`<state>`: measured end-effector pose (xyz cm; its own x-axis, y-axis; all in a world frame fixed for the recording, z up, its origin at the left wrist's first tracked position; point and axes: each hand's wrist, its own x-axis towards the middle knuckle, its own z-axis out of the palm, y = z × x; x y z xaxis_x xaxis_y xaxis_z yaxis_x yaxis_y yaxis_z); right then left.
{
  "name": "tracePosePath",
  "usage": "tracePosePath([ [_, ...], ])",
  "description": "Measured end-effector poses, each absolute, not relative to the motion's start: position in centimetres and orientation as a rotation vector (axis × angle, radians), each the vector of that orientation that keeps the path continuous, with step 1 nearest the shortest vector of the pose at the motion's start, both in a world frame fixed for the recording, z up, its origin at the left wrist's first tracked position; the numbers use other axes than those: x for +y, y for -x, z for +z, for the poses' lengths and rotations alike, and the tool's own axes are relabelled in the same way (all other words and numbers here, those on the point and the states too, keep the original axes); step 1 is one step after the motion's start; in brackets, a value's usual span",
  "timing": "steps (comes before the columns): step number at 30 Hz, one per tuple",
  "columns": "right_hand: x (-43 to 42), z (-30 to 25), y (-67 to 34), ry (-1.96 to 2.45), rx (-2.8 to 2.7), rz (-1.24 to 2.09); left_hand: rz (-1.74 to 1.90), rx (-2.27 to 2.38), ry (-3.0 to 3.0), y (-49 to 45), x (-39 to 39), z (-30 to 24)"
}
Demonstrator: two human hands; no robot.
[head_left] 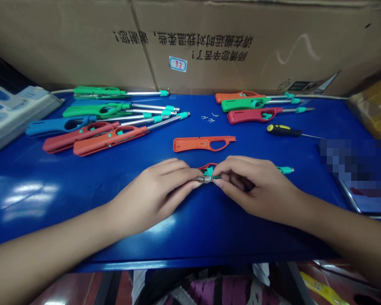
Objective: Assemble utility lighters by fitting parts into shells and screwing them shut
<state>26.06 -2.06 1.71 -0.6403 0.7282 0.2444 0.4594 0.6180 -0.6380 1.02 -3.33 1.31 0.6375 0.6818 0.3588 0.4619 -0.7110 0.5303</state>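
Note:
At the middle of the blue table, my left hand is closed, thumb and fingers pinching a small clear lighter part. My right hand pinches a thin dark piece at the right end of that part. Directly behind the fingertips lies an opened gas lighter, its red handle loop and teal trigger partly showing. Its teal tip sticks out beyond my right hand; the rest is hidden. Farther back, a loose orange lighter half-shell lies with its inner side up.
Several green, blue and red lighters lie at the back left, others at the back right. Tiny screws lie between them. A black-yellow screwdriver is to the right. A cardboard box stands behind; a power strip is left.

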Motion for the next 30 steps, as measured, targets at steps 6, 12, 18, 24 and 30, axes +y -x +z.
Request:
tracePosePath([
  [6,-1.83,1.42,-26.07,0.864,-2.324,0.729,0.741,0.969,-2.399,-0.95,-3.36,1.35],
  [12,-1.84,1.34,-26.01,0.822,-2.294,0.719,0.743,0.972,-2.367,-0.83,-3.34,1.32],
  [18,-1.77,1.17,-26.05,0.787,-2.288,0.721,0.758,0.955,-2.361,-0.94,-3.28,1.19],
  [24,-1.86,1.02,-26.10,0.797,-2.304,0.719,0.763,0.930,-2.372,-1.07,-3.25,1.10],
  [30,-1.99,1.11,-26.14,0.799,-2.315,0.718,0.772,0.921,-2.377,-1.24,-3.28,0.99],
])
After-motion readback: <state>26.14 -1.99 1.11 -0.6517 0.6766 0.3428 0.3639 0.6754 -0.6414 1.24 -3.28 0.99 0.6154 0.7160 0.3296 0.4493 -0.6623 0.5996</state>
